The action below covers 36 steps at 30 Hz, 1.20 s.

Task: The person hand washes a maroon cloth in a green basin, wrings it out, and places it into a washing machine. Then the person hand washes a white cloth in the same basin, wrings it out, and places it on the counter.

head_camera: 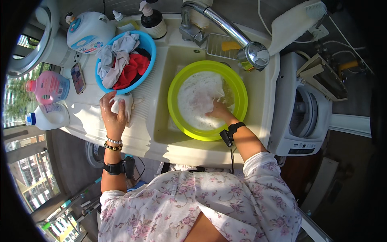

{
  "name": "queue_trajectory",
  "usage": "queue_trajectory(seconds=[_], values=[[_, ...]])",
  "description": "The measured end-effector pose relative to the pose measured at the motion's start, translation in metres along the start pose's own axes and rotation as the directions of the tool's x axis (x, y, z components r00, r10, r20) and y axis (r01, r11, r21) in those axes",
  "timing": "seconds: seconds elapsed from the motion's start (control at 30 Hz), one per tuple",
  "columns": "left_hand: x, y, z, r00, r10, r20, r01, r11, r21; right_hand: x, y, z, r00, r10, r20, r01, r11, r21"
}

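A lime-green basin (208,137) stands in the cream sink (160,127), with white suds (196,96) over its water. My right hand (220,111) reaches into the suds, which hide the fingertips and anything they touch. White fabric (220,88) seems to show at the water's surface. On the ribbed drainboard (143,103), my left hand (112,113) hovers with thumb and fingers spread over a crumpled white cloth (128,107); contact is unclear. Just beyond it, a blue basin (153,62) holds grey cloths (124,45), a red cloth (130,71) and dark fabric.
A chrome faucet (226,24) overhangs the sink beside a wire rack (216,45) with a yellow item. At left are a phone (78,78), a pink bottle (53,87), white jugs (51,116) and a pump bottle (153,22). A washing machine (302,121) stands right.
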<state>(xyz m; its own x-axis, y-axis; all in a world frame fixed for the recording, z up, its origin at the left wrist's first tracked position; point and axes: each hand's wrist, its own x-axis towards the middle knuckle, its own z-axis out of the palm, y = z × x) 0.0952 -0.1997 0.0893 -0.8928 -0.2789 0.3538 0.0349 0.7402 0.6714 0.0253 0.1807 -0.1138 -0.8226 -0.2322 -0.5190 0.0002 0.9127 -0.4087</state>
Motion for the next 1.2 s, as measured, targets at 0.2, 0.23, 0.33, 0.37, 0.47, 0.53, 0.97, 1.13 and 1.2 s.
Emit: queue_trajectory(seconds=[0.2,0.23,0.33,0.37,0.47,0.53,0.97,1.13,1.2], values=[[-0.027,0.054,0.164,0.520,-0.096,0.849,0.401,0.905,-0.144,0.006,-0.002,-0.015,0.932,0.100,-0.349,-0.084,0.995,0.059],[-0.037,0.057,0.193,0.398,-0.097,0.912,0.314,0.949,-0.037,0.010,0.001,-0.021,0.954,0.146,-0.263,-0.124,0.988,0.096],[-0.071,0.064,0.266,0.255,-0.144,0.956,0.022,0.990,0.143,0.019,0.003,-0.042,0.961,0.270,-0.061,-0.243,0.928,0.283],[-0.084,0.064,0.282,0.238,-0.218,0.946,-0.013,0.974,0.228,0.020,0.002,-0.050,0.931,0.362,0.050,-0.352,0.853,0.385],[-0.101,0.056,0.311,0.241,-0.335,0.911,-0.136,0.918,0.373,0.011,-0.003,-0.059,0.948,0.318,-0.032,-0.312,0.943,0.117],[-0.092,0.039,0.318,0.203,-0.332,0.921,-0.152,0.919,0.365,0.005,-0.002,-0.052,0.991,0.051,-0.126,-0.072,0.983,-0.166],[-0.054,-0.016,0.311,0.343,0.030,0.939,0.928,-0.165,-0.334,-0.017,-0.087,-0.016,0.808,-0.039,-0.588,0.462,0.661,0.591],[-0.040,0.028,0.288,0.467,0.110,0.877,0.873,0.100,-0.477,-0.023,-0.119,-0.036,0.724,-0.022,-0.690,0.314,0.900,0.301],[-0.032,0.045,0.280,0.385,-0.002,0.923,0.920,0.081,-0.383,-0.009,-0.102,-0.041,0.728,-0.058,-0.683,0.329,0.904,0.274]])
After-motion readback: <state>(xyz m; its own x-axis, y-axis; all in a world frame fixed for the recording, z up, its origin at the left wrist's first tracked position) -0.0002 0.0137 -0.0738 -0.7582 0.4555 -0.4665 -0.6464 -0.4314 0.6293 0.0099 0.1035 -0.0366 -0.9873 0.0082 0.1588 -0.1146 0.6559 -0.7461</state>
